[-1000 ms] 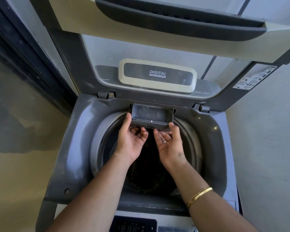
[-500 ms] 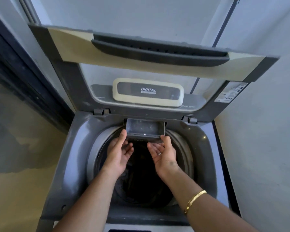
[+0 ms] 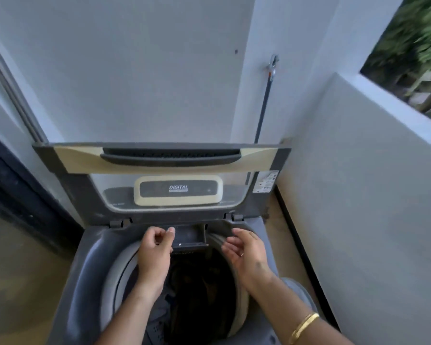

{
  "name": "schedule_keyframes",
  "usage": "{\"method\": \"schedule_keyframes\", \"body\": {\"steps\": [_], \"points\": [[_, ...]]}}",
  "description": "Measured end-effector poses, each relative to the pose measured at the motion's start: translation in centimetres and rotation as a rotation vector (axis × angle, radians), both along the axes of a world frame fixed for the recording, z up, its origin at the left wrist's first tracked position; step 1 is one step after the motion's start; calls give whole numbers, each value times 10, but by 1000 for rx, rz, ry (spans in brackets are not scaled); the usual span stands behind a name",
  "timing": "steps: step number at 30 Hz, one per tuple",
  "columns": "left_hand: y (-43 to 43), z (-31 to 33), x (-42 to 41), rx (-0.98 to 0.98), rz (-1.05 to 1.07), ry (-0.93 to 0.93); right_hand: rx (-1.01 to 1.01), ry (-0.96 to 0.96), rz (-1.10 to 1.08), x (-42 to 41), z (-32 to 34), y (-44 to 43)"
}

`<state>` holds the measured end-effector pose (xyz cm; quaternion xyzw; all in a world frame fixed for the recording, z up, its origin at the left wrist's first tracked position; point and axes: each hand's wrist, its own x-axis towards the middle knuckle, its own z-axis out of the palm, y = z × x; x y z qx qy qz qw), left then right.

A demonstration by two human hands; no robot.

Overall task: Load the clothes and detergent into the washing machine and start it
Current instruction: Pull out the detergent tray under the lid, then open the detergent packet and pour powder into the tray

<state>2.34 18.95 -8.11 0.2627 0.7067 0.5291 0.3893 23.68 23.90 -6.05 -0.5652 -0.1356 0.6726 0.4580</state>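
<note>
Head view, detergent drawer — long axis left-right — facing drum, left hand loosely curled, right hand spread, both empty

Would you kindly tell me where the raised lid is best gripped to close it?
Take the lid by its dark recessed handle, a long bar along the top edge. Reach up from the front, over the drum. The lid stands upright on rear hinges, so this edge gives most leverage.

Grey top-load washing machine, lid upright, detergent drawer open, dark clothes in drum
</note>
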Motion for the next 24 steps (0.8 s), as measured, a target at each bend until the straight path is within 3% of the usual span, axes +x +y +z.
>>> {"method": "schedule_keyframes", "body": {"steps": [8, 14, 24], "points": [[29, 95, 111, 175, -308, -35, 400, -299, 11, 109, 118, 5], [38, 173, 203, 281, -496, -1, 548, -475, -62, 190, 185, -7], [23, 265, 465, 492, -939, 9, 697, -901, -290, 426, 287, -90]]}}
